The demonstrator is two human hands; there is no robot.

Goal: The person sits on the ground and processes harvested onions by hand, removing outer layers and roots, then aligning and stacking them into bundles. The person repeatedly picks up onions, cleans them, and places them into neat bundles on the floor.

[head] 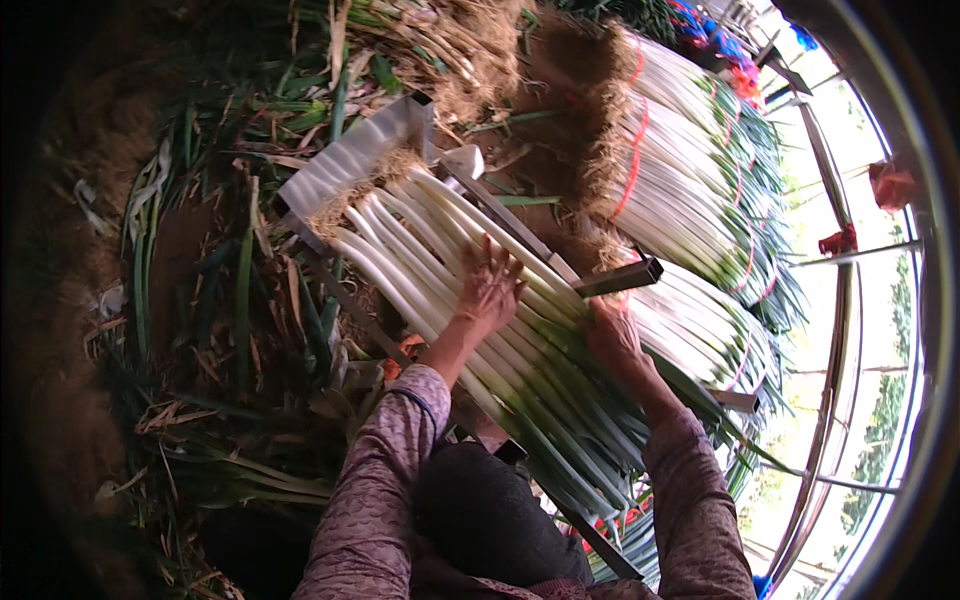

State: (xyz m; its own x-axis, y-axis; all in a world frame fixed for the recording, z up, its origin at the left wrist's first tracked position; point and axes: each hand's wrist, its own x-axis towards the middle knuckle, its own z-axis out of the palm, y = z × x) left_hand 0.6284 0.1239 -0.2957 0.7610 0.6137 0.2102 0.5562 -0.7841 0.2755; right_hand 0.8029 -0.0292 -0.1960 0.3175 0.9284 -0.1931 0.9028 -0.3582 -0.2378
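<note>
A layer of long green onions (pixel 420 262) lies side by side in a metal rack, white stalks toward the far end and green leaves toward me. Their hairy roots (pixel 337 214) sit against an upright metal end plate (pixel 360 150). My left hand (pixel 491 289) rests flat on the white stalks, fingers spread. At the right edge of the layer, my right hand (pixel 619 341) is closed around an outer onion where white turns to green, beside a metal post (pixel 619 276). Its fingertips are partly hidden.
Tied bundles of green onions (pixel 675 165) with red bands lie to the right. Loose leaves and peelings (pixel 247 300) cover the ground at left. More rooted onions (pixel 450 52) lie beyond the rack. A metal-framed clear wall (pixel 840 337) curves along the right side.
</note>
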